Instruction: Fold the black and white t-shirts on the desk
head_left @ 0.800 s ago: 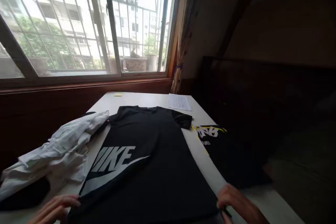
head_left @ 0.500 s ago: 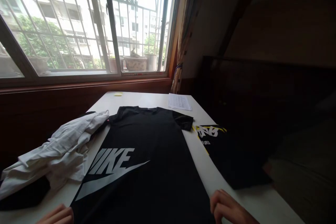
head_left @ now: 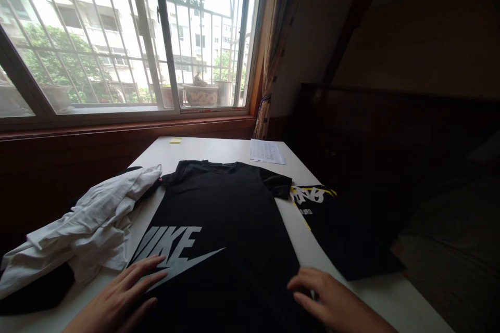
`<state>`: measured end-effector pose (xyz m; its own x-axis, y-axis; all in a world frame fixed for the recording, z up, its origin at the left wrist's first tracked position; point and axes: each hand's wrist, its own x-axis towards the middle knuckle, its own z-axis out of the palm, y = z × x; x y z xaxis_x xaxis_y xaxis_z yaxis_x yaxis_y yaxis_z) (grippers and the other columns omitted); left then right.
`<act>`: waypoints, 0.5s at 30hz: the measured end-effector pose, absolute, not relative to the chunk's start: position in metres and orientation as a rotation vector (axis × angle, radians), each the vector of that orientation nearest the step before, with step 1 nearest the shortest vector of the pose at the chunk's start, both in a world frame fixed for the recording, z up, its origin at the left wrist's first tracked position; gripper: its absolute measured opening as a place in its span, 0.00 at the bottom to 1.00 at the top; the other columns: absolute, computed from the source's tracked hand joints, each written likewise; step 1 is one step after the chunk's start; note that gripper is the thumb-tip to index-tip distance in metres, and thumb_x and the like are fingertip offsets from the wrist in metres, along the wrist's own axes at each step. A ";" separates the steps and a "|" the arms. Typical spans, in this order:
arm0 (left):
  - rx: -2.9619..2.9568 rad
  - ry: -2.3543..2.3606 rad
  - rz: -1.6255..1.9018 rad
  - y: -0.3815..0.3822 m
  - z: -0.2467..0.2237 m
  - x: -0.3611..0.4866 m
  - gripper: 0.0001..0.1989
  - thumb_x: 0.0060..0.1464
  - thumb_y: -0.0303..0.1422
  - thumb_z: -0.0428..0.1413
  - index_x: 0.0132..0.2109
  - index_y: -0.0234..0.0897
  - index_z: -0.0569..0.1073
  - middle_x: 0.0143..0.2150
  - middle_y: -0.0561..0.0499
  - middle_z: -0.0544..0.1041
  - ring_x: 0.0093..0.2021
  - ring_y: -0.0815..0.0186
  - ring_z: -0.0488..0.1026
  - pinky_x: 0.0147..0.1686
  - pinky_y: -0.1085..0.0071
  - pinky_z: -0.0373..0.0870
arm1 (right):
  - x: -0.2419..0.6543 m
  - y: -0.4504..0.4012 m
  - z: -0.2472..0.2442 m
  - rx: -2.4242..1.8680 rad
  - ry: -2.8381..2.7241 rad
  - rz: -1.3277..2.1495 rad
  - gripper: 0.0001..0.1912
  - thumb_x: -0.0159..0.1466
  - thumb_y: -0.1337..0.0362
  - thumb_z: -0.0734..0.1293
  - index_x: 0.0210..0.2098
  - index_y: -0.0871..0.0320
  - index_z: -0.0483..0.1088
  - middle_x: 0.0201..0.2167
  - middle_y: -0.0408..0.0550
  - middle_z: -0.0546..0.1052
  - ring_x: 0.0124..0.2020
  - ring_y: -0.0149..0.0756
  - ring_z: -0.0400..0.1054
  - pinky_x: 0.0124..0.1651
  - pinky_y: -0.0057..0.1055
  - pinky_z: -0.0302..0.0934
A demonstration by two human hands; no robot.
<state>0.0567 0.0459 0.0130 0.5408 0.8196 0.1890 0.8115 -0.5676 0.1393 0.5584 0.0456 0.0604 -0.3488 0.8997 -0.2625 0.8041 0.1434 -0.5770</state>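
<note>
A black T-shirt (head_left: 230, 208) with a large grey "NIKE" print lies spread on the white table, its collar pointing toward the window. Over the lower left of the print, my left hand (head_left: 128, 291) is open, with its fingers stretched out above or on the fabric. I cannot tell how firmly it touches. My right hand (head_left: 326, 294) is at the shirt's right edge. Its fingers are bent, and a gap shows between thumb and forefinger, with no cloth visibly pinched. The shirt's lower hem is out of view.
A loose heap of white and black clothes (head_left: 86, 223) lies along the table's left side. On the right is a black garment (head_left: 351, 239) with yellow and white print. Papers (head_left: 267, 152) and a yellow note (head_left: 175, 140) sit at the far end of the white table (head_left: 219, 146), below the window.
Both hands have let go of the shirt's sides. My left hand has moved up and inward over the print, my right slightly inward and up. The shirt has shifted slightly toward me.
</note>
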 end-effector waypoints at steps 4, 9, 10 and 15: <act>2.878 1.540 0.382 0.079 -0.020 0.077 0.30 0.66 0.46 0.52 0.71 0.56 0.53 0.73 0.54 0.57 0.70 0.55 0.59 0.64 0.56 0.63 | 0.538 0.091 0.028 -1.745 -2.281 0.426 0.25 0.71 0.54 0.58 0.63 0.52 0.67 0.64 0.51 0.68 0.66 0.45 0.60 0.68 0.43 0.53; 2.967 1.674 0.388 0.075 -0.041 0.080 0.33 0.67 0.47 0.50 0.73 0.53 0.47 0.73 0.55 0.55 0.71 0.58 0.55 0.67 0.58 0.56 | 0.520 0.108 -0.013 -1.758 -2.402 0.242 0.33 0.72 0.47 0.54 0.71 0.53 0.52 0.73 0.48 0.49 0.73 0.47 0.42 0.72 0.50 0.44; 2.984 1.688 0.383 0.069 -0.040 0.080 0.33 0.66 0.47 0.50 0.73 0.53 0.47 0.73 0.55 0.55 0.71 0.59 0.55 0.67 0.59 0.56 | 0.520 0.107 -0.017 -1.743 -2.416 0.226 0.32 0.72 0.46 0.53 0.72 0.51 0.50 0.74 0.47 0.47 0.73 0.46 0.41 0.72 0.51 0.43; 3.070 1.721 0.383 0.037 -0.041 0.081 0.34 0.65 0.50 0.50 0.73 0.52 0.50 0.73 0.54 0.57 0.70 0.60 0.58 0.65 0.63 0.58 | 0.533 0.085 -0.024 -1.704 -2.447 0.252 0.32 0.72 0.46 0.54 0.72 0.43 0.46 0.74 0.42 0.45 0.73 0.46 0.41 0.72 0.52 0.43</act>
